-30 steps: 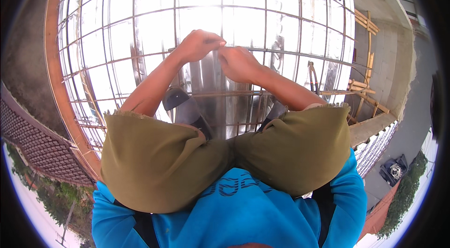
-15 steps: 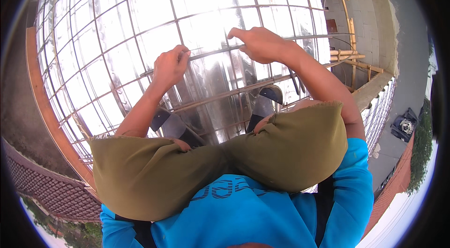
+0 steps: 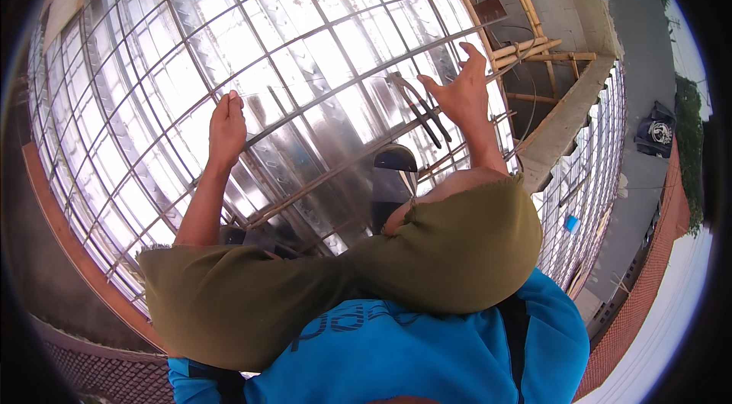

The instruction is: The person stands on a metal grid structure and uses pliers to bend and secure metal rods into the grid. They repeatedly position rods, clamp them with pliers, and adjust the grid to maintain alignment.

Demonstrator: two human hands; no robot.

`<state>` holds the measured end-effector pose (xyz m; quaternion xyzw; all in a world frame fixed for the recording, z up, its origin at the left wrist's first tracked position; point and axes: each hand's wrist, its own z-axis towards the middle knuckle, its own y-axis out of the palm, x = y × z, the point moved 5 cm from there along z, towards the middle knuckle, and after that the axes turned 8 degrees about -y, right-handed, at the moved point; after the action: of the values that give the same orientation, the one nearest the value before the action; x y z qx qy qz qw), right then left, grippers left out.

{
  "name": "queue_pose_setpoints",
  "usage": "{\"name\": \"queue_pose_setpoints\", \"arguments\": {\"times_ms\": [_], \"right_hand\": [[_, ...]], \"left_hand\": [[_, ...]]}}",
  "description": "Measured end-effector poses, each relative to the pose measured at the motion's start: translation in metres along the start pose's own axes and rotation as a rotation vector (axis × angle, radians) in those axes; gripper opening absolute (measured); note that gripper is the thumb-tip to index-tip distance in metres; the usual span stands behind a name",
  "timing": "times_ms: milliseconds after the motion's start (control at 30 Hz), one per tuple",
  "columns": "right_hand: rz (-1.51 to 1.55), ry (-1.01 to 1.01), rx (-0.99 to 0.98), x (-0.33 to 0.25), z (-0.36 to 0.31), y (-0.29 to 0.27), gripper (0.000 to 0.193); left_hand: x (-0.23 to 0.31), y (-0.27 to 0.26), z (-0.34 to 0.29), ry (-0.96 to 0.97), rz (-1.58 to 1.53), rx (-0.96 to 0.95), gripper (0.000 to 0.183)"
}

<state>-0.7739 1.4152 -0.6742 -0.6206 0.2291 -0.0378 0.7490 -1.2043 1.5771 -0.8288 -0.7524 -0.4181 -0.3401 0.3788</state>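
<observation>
Below me lies a mesh of steel reinforcing bars (image 3: pixel 324 95) over shiny ribbed metal decking (image 3: pixel 305 148). My left hand (image 3: pixel 227 129) is just above the mesh at left, thumb and fingers pressed together. Whatever it may pinch is too small to make out. At right, my right hand (image 3: pixel 463 95) is raised with its fingers apart and nothing in them. Beside it, a pair of pincers (image 3: pixel 419 110) with dark handles rests across the bars, its jaws at a long bar between my hands.
My shoe (image 3: pixel 395 158) stands on the decking beneath the bars. Bamboo poles (image 3: pixel 526 49) and a concrete ledge (image 3: pixel 568 118) border the right side. A wooden edge board (image 3: pixel 69 228) runs along the left. Beyond the ledge are more mesh and a dark bag (image 3: pixel 656 131).
Both hands have come away from the long bar and moved apart, the left leftward, the right rightward, its fingers spreading. My view has turned, and the pincers now show fully.
</observation>
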Motion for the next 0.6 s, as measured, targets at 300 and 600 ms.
{"name": "queue_pose_setpoints", "arguments": {"times_ms": [300, 600], "right_hand": [[-0.113, -0.034, -0.454, 0.035, -0.093, 0.072, 0.044], [0.054, -0.121, -0.424, 0.027, -0.071, 0.061, 0.026]], "left_hand": [[0.013, -0.023, 0.008, -0.408, -0.702, 0.045, 0.056], [0.011, -0.079, 0.01, -0.273, -0.66, 0.162, 0.056]]}}
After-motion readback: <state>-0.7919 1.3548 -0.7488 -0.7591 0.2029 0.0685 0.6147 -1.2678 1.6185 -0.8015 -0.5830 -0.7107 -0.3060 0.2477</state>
